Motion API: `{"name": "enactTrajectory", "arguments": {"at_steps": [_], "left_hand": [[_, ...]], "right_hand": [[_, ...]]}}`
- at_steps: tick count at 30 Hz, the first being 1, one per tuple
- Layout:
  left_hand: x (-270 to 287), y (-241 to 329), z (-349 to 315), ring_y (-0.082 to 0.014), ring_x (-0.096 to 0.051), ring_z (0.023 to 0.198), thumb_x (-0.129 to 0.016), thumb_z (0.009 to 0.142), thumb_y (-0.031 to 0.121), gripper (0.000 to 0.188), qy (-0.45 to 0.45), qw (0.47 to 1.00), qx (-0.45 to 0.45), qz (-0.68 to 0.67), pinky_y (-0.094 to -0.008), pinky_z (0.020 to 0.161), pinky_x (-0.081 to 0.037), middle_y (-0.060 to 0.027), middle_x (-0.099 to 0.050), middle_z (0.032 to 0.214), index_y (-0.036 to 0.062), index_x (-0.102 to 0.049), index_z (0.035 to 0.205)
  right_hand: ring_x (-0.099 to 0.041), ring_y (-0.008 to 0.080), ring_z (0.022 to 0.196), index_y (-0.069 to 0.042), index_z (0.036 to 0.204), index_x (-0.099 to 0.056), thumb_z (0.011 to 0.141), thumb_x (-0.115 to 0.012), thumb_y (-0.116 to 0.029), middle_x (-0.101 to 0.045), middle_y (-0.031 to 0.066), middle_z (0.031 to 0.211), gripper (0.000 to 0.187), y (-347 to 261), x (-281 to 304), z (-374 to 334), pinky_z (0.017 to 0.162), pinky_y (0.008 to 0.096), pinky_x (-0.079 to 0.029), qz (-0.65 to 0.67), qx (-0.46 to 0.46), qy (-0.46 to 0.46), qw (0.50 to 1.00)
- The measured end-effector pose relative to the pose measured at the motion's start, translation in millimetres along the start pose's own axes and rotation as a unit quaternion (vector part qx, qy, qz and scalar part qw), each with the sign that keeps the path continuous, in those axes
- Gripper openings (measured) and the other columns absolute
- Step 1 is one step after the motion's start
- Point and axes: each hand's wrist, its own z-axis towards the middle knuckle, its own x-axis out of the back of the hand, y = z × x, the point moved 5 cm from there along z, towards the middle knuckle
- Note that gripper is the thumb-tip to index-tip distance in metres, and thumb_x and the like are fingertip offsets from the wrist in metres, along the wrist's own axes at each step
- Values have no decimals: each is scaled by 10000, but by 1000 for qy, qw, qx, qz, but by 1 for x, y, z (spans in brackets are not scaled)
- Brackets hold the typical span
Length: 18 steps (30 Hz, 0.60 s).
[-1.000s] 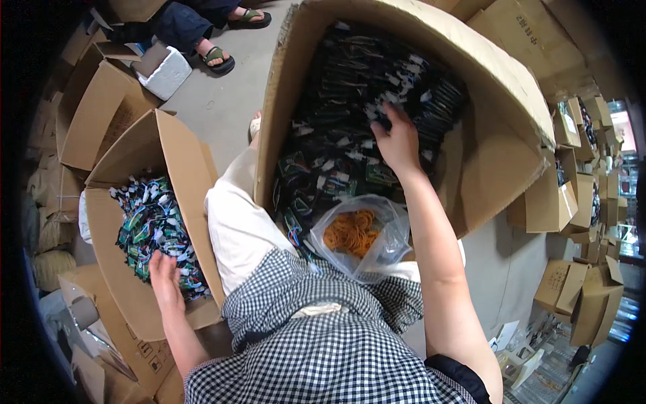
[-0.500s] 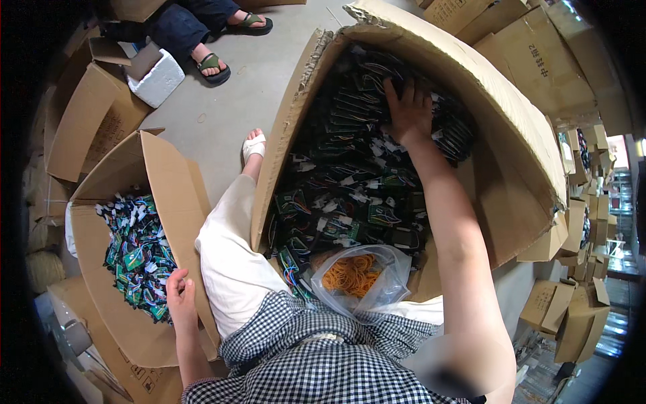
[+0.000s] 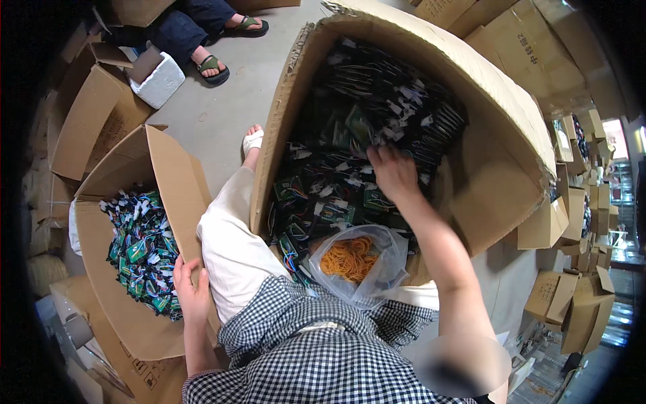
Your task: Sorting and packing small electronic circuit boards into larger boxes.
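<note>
My right hand [image 3: 396, 176] is inside the large cardboard box, its fingers curled at the wires and white plugs of a green circuit board [image 3: 359, 126] that tilts up from the pile. The fingertips are partly hidden. Packed rows of wired circuit boards [image 3: 377, 84] lie around it. My left hand [image 3: 193, 291] is at the smaller carton on the left, bent fingers and thumb at the edge of its flap [image 3: 176, 178]. Beside that hand, inside the carton, is a loose heap of wired green boards [image 3: 141, 249].
A clear plastic bag of orange rubber bands [image 3: 350, 259] sits at the large box's [image 3: 498, 202] near corner, by my lap. Another person's sandalled feet [image 3: 212, 67] are at the far left, near a white foam box [image 3: 158, 81]. Stacked cartons [image 3: 531, 57] line the right side.
My right hand has drawn back toward me from the far rows, and a green board now shows tilted beside it. My left hand has risen slightly to the carton's flap edge.
</note>
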Motion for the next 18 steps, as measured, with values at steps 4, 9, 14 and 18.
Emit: {"name": "enactTrajectory", "arguments": {"at_steps": [4, 9, 14, 18], "left_hand": [[8, 8, -7, -352, -381, 1258, -588, 876, 148, 286, 28, 999, -5, -20, -408, 1042, -303, -238, -359, 1382, 14, -544, 1124], [4, 72, -14, -336, -309, 1306, -593, 860, 120, 285, 87, 992, -84, -20, -434, 1079, -229, -192, -342, 1406, 30, -556, 1128], [-19, 151, -31, -317, -402, 1248, -589, 846, 97, 245, 6, 965, -214, -150, -409, 1044, -308, -170, -409, 1361, 16, -584, 1077], [-98, 196, -44, -255, -420, 1243, -578, 911, 245, 481, -345, 781, -57, -518, -380, 1040, -322, -130, -434, 1347, 43, -408, 1313]], "right_hand": [[-596, 247, 877, -105, 1129, -604, 775, -564, -101, -589, 112, 936, 356, -25, -8, -63, 689, 381, -490, 19, -29, -110, 993], [-611, 272, 896, -70, 1099, -642, 772, -659, -135, -621, 130, 1020, 333, -21, -16, -100, 701, 370, -485, 366, -161, -52, 915], [-634, 275, 726, -34, 953, -690, 793, -651, -100, -649, 130, 847, 178, -8, 33, -87, 650, 317, -489, 428, -303, 89, 847], [-608, 271, 681, -49, 895, -649, 738, -649, -34, -616, 97, 806, 158, -44, 113, -79, 600, 352, -481, 309, -151, 196, 918]]}}
